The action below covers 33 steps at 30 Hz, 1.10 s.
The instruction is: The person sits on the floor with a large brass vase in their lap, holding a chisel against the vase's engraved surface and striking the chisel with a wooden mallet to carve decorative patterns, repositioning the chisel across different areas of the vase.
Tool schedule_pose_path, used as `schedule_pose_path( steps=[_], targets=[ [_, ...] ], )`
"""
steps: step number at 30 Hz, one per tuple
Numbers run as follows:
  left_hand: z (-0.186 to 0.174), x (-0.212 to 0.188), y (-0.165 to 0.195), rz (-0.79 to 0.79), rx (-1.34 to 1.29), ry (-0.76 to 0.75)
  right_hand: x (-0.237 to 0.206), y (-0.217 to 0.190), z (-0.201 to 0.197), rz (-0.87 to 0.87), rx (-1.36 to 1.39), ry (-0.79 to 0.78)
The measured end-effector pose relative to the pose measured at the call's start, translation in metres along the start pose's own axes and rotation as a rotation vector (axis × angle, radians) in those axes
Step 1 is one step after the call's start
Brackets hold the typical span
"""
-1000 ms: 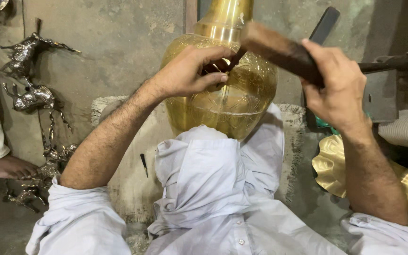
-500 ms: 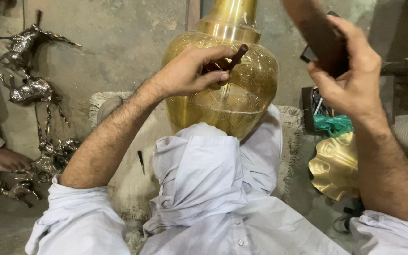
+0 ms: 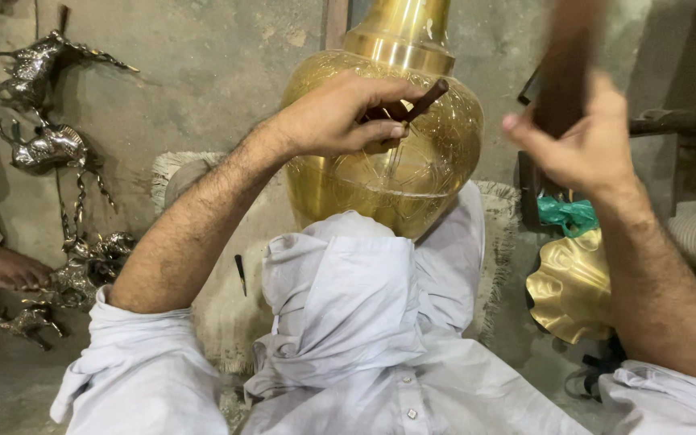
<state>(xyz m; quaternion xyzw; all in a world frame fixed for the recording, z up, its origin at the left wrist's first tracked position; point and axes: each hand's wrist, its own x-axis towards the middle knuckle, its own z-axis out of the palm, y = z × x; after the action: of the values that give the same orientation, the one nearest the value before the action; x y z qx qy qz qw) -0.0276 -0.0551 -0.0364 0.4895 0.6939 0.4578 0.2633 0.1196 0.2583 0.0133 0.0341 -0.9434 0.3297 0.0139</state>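
**Punch on the brass vase, mallet raised**

Left hand (image 3: pixel 340 117) closed around a dark punch (image 3: pixel 416 105), its tip pressed to the shoulder of the brass vase (image 3: pixel 412 173). Vase propped upright against white-clothed knees (image 3: pixel 348 298). Right hand (image 3: pixel 582 145) lifted beside the vase, gripping a blurred wooden mallet (image 3: pixel 565 72). Metal horse figures (image 3: pixel 46 145) on the floor at left; fluted brass dish (image 3: pixel 573 286) at right.
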Motion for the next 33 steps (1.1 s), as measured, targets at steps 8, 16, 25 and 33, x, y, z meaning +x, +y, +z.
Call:
schedule_pose_path(
  steps=[8, 16, 25, 33],
  targets=[
    [0.003, -0.006, 0.004, -0.041, -0.044, 0.055, 0.019, -0.003, -0.006, -0.073, 0.008, -0.017],
    [0.010, -0.009, 0.008, -0.065, -0.068, 0.108, 0.037, -0.019, -0.014, 0.072, -0.627, -0.291],
    [0.017, -0.017, 0.006, -0.137, -0.064, 0.153, 0.044, -0.014, -0.019, 0.074, -0.334, -0.161],
    [0.027, -0.026, 0.007, -0.153, -0.154, 0.282, 0.060, -0.029, -0.025, 0.021, -0.156, -0.165]
  ],
)
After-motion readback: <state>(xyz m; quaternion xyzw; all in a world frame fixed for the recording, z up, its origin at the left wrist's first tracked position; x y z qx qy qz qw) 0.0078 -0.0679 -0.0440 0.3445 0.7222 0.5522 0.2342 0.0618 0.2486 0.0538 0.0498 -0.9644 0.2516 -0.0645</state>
